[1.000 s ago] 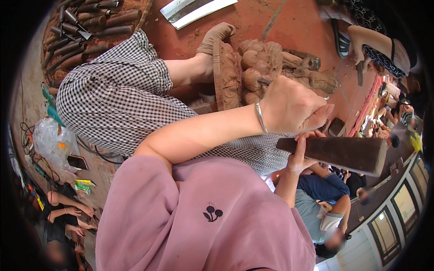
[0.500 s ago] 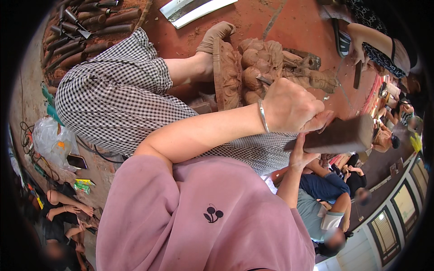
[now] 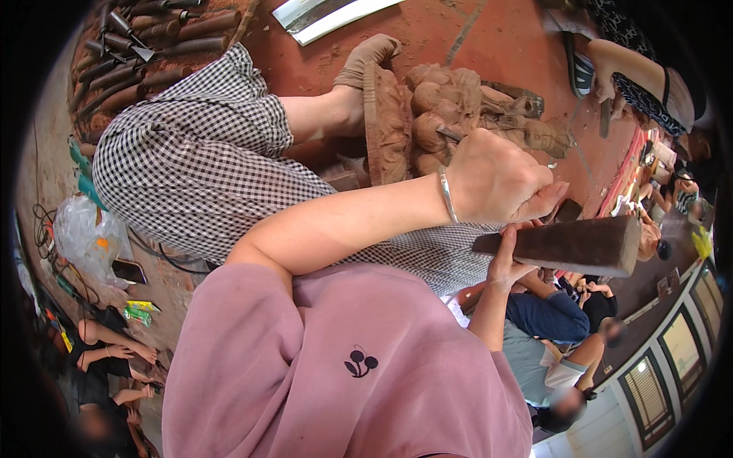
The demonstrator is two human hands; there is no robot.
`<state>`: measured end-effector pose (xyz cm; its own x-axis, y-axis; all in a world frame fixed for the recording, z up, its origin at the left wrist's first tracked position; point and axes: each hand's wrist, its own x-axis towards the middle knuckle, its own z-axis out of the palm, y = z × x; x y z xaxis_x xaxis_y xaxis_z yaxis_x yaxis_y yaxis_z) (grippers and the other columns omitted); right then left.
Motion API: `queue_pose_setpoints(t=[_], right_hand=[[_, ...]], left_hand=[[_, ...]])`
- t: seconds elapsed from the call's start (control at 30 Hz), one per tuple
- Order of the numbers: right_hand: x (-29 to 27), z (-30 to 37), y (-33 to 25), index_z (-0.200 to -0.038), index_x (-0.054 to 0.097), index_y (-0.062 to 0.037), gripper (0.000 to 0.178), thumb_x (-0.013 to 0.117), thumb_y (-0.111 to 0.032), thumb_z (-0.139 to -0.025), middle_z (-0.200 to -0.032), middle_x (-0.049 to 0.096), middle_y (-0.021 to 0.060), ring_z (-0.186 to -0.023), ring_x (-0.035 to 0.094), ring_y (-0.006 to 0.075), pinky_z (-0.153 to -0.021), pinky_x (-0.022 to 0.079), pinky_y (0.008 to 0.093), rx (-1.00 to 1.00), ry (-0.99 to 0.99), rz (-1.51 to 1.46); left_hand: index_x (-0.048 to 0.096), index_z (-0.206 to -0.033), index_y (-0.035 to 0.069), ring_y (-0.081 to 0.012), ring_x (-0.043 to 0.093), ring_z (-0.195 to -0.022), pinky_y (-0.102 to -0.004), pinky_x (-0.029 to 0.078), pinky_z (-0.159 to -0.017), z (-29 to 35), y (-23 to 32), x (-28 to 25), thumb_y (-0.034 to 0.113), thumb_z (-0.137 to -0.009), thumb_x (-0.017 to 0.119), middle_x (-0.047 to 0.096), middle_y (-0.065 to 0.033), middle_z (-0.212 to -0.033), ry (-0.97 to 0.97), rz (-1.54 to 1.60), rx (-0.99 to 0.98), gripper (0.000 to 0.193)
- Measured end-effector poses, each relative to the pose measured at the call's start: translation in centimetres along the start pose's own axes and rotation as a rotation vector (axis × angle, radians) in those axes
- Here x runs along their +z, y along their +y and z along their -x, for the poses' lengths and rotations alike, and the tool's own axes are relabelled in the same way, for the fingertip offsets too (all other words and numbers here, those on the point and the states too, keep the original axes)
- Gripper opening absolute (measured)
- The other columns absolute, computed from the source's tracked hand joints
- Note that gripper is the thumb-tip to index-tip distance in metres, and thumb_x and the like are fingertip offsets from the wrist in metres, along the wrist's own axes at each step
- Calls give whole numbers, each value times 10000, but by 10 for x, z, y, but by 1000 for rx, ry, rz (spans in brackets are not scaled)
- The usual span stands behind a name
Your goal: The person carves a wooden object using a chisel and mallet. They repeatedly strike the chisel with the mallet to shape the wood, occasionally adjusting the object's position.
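Red floor [image 3: 435,34] with wood dust on it, other people [image 3: 550,313] off to the right, a heap of wood-handled tools [image 3: 198,46] upper left. Brown wooden carving [image 3: 450,99] lies on its side at floor level ahead of me, base toward my left, my covered foot [image 3: 369,59] up by that base. Left grip [image 3: 500,177] is a fist around what I read as a chisel [image 3: 449,133]: only a bit of blade shows, over the rounded lumps. Handle hidden, can't tell if the edge is touching. Right grip [image 3: 507,263] is wrapped round the narrow end of a dark tapered mallet [image 3: 576,246], thick end out to my right, apart from the carving. Handling guess: carving heavy and stiff, fragile at the thin relief, so brace it by the thick base. Mallet looks dense and end-heavy; hold near the narrow end, firmly, smooth faces may slip. Chisel should be light and rigid; hold by the handle, skin off the edge.
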<state>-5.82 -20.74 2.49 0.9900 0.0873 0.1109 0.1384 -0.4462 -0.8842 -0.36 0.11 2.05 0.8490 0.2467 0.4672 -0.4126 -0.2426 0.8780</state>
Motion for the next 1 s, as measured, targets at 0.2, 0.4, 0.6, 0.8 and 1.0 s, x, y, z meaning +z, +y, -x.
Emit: queue_pose_setpoints(t=[0.2,0.4,0.6,0.8,1.0], right_hand=[[-18,-10,12,-1229,439,50,380,596,47,-882,-935,561,67,-811,540,120,-739,451,232,-61,-64,265],[-19,-11,-2,-1222,455,34,391,628,40,-871,-942,572,49,-870,563,142,-807,467,277,-43,-104,443],[-8,-9,-20,-1266,499,38,420,650,30,-875,-1169,581,102,-1054,572,176,-931,449,305,-58,-6,133],[-5,-11,-27,-1288,469,39,456,635,66,-865,-1203,554,110,-1073,564,177,-952,450,321,-90,-12,108],[-8,-9,-20,-1216,450,46,400,643,35,-865,-980,591,93,-880,590,140,-815,483,287,98,10,-32]], left_hand=[[620,-607,139,-246,599,-478,-357,437,-424,-1,-5,-3,316,-903,581,563,-57,-520,-4,-65,2,347],[589,-582,122,-250,595,-471,-352,442,-422,-3,-7,-3,331,-899,591,566,-62,-519,34,-31,-11,380],[558,-563,124,-225,582,-458,-342,446,-419,9,11,8,350,-892,601,551,-37,-500,-121,-71,92,401],[570,-569,128,-213,587,-464,-332,447,-421,5,14,3,327,-886,603,562,-28,-515,-88,-112,119,376],[577,-581,144,-201,596,-472,-332,441,-417,3,1,7,311,-880,604,571,-6,-529,-48,-110,42,344]])
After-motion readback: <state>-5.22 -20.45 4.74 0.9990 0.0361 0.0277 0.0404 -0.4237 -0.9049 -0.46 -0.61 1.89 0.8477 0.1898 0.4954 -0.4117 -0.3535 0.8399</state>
